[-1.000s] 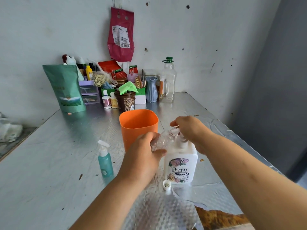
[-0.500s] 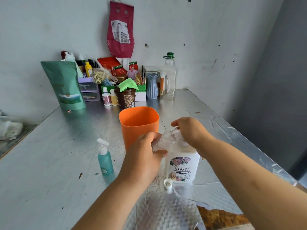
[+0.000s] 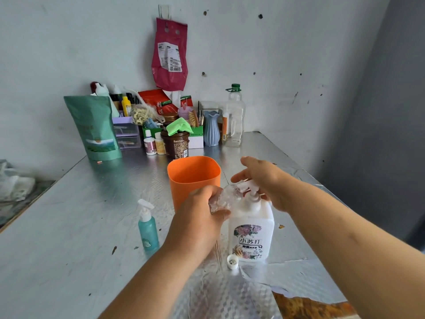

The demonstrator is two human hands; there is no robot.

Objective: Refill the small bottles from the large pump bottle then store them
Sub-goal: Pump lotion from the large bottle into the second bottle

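Head view: the left hand (image 3: 200, 217) grips a small clear bottle (image 3: 221, 199), tilted with its mouth at the nozzle of the large pump bottle (image 3: 251, 229), which stands upright on the foil-covered bench (image 3: 69, 226). The right hand (image 3: 264, 178) lies over the pump head with its fingers stretched out and holds nothing. A small white cap (image 3: 232, 261) lies at the pump bottle's base. A teal spray bottle (image 3: 148, 229) stands to the left, an orange cup (image 3: 193, 173) just behind the hands.

Table (image 3: 80, 215) – shiny embossed foil; pump bottle (image 3: 250, 229) – glossy white plastic.
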